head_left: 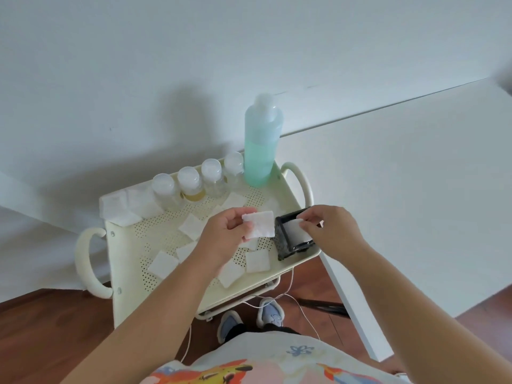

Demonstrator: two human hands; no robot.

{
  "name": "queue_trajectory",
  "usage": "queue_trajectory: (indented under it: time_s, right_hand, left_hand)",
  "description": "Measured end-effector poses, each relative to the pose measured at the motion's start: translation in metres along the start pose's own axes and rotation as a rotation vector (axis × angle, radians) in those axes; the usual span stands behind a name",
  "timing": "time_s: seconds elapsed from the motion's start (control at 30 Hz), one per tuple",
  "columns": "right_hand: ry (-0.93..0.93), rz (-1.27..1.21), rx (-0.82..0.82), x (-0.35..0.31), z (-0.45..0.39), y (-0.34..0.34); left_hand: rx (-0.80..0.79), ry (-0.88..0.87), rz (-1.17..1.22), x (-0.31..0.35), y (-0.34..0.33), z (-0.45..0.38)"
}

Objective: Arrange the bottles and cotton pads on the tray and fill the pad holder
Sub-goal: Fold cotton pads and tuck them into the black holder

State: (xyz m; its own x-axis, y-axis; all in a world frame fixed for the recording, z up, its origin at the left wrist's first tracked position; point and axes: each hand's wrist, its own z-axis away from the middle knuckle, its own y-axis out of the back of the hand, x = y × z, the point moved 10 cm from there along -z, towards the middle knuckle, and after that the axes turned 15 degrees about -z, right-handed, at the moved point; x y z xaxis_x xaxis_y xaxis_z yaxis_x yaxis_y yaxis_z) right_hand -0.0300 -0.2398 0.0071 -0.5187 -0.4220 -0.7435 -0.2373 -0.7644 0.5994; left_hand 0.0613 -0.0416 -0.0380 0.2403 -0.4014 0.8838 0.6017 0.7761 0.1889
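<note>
At tray (288, 189) right edge, right hand (329, 231) pinches 1 pad into holder (291, 239); left hand (224, 234) pinches another pad (259, 224). 5 bottles (263, 139) stand along the far edge; loose pads (162, 264) remain.

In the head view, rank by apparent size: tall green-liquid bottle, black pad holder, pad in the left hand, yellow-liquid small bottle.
1. Tall clear bottle of green liquid
2. Black box-shaped pad holder
3. White square cotton pad in left hand and small clear bottle with yellow liquid: too alike to rank.

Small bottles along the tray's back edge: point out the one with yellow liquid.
The second small bottle from the left: it shows yellowish liquid at its base, while the other three small bottles look clear.
</note>
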Motion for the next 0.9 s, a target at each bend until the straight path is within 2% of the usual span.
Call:
queue_trajectory:
  time_s: [0.2, 0.47, 0.73, 0.83, 0.9]
  right_hand:
    - [-0.046, -0.071, 0.05, 0.008, -0.007, -0.003]
    - [0.114, 0.313, -0.019, -0.005, -0.01, -0.025]
    - [0.171, 0.442, -0.118, -0.014, -0.006, -0.024]
    - [0.258, 0.324, -0.023, -0.029, -0.002, 0.003]
    - [0.256, 0.077, -0.016, -0.035, -0.003, 0.02]
  left_hand:
    - [0.067, 0.03, 0.031, 0.003, 0.0, 0.0]
    - [0.121, 0.034, 0.063, 0.001, -0.003, 0.007]
    - [0.149, 0.063, 0.06, -0.006, -0.005, 0.014]
    - [0.141, 0.046, 0.038, 0.001, -0.013, 0.015]
    - [0.134, 0.022, 0.038, 0.008, -0.019, 0.014]
